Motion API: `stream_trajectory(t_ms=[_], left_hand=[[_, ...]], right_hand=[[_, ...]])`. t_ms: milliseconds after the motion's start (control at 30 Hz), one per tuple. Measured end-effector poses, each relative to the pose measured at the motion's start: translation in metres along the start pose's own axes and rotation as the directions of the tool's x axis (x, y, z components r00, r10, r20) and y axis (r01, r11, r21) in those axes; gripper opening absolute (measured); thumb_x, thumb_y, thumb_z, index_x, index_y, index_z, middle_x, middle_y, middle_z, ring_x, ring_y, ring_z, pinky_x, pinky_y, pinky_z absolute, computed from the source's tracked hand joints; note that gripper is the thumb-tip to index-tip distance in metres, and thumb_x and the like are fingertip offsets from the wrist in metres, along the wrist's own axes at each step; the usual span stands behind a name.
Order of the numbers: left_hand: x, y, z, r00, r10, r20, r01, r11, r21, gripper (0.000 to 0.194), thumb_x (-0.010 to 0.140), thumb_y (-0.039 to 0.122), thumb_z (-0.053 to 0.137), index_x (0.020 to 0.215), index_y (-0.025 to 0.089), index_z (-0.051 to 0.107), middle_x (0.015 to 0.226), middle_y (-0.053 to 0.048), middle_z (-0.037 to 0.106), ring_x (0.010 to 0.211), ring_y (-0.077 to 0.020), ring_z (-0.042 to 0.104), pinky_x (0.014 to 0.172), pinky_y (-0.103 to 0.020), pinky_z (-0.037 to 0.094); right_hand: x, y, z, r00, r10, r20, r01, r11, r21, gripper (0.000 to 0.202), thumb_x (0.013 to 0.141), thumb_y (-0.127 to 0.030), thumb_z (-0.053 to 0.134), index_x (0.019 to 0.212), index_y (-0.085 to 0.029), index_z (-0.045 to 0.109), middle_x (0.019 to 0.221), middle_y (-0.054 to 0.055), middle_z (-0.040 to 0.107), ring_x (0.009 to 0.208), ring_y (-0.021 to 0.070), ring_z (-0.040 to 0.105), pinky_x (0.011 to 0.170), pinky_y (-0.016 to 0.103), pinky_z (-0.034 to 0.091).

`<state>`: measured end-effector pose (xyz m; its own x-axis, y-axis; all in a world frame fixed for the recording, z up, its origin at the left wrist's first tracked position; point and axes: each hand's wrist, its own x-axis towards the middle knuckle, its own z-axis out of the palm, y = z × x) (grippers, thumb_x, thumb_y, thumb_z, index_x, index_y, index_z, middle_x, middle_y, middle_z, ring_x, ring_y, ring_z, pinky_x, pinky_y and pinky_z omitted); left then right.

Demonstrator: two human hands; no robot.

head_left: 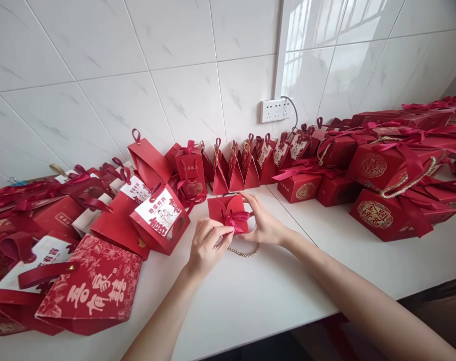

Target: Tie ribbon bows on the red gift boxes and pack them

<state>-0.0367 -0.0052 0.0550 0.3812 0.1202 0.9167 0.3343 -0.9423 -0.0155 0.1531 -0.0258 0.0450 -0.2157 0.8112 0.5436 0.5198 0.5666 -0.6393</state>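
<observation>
A small red gift box [217, 206] with curved, overlapping top flaps rests on the white table in the middle of the head view. Across its front is a dark pink ribbon bow [238, 218]. My left hand [209, 244] is closed in a pinch at the lower left of the bow, on the ribbon's end. Around the box's right side curls my right hand [264, 220], its thumb and fingers gripping the edge. A twisted gold cord handle [246, 254] loops out below the box onto the table, partly hidden by my hands.
Many red gift boxes [94, 288] with ribbon loops crowd the left side. A row of narrow triangular boxes [235, 170] stands behind my hands. Stacked hexagonal boxes [382, 215] fill the right. A power strip [275, 111] is fixed to the tiled wall above the white table [250, 301].
</observation>
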Motion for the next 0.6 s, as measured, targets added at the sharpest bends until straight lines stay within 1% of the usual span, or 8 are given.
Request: stream_trajectory(t_ms=[100, 267, 433, 600], left_hand=[[-0.0001, -0.0003, -0.0007, 1.0, -0.002, 0.008, 0.002, 1.0, -0.012, 0.017, 0.077, 0.006, 0.063, 0.084, 0.02, 0.057, 0.066, 0.003, 0.054, 0.061, -0.0107, 0.052, 0.063, -0.026, 0.046], [0.0011, -0.0012, -0.0024, 1.0, 0.01, -0.025, -0.01, 1.0, -0.007, 0.015, 0.078, 0.007, 0.061, 0.084, 0.02, 0.056, 0.066, 0.003, 0.054, 0.062, -0.0107, 0.052, 0.063, -0.026, 0.046], [0.0017, -0.0028, -0.0035, 1.0, -0.004, 0.0, 0.004, 1.0, -0.018, 0.013, 0.079, 0.008, 0.058, 0.082, 0.02, 0.055, 0.066, 0.002, 0.054, 0.061, -0.0109, 0.052, 0.063, -0.027, 0.046], [0.0004, -0.0049, -0.0044, 0.999, -0.022, -0.03, 0.021, 0.999, -0.03, 0.016, 0.077, 0.007, 0.06, 0.084, 0.02, 0.055, 0.066, 0.002, 0.054, 0.061, -0.0113, 0.051, 0.061, -0.028, 0.046]], right_hand=[[0.0005, 0.0001, 0.0, 1.0, -0.001, 0.01, 0.001, 1.0, -0.002, 0.097, 0.066, -0.03, 0.074, 0.143, -0.024, 0.015, 0.134, 0.016, 0.031, 0.127, 0.0304, 0.038, 0.086, 0.043, 0.053], [-0.0003, 0.0004, 0.0005, 1.0, 0.001, 0.001, -0.001, 1.0, 0.001, 0.097, 0.065, -0.028, 0.074, 0.142, -0.024, 0.016, 0.135, 0.016, 0.03, 0.126, 0.0305, 0.038, 0.086, 0.043, 0.053], [-0.0003, 0.0, 0.0005, 1.0, 0.017, 0.014, -0.017, 1.0, 0.016, 0.098, 0.065, -0.029, 0.074, 0.143, -0.025, 0.016, 0.136, 0.016, 0.03, 0.127, 0.0308, 0.038, 0.086, 0.044, 0.053], [0.0003, 0.0006, 0.0003, 1.0, 0.023, 0.008, -0.023, 1.0, 0.01, 0.098, 0.065, -0.028, 0.074, 0.143, -0.026, 0.015, 0.136, 0.016, 0.03, 0.126, 0.0306, 0.038, 0.087, 0.045, 0.053]])
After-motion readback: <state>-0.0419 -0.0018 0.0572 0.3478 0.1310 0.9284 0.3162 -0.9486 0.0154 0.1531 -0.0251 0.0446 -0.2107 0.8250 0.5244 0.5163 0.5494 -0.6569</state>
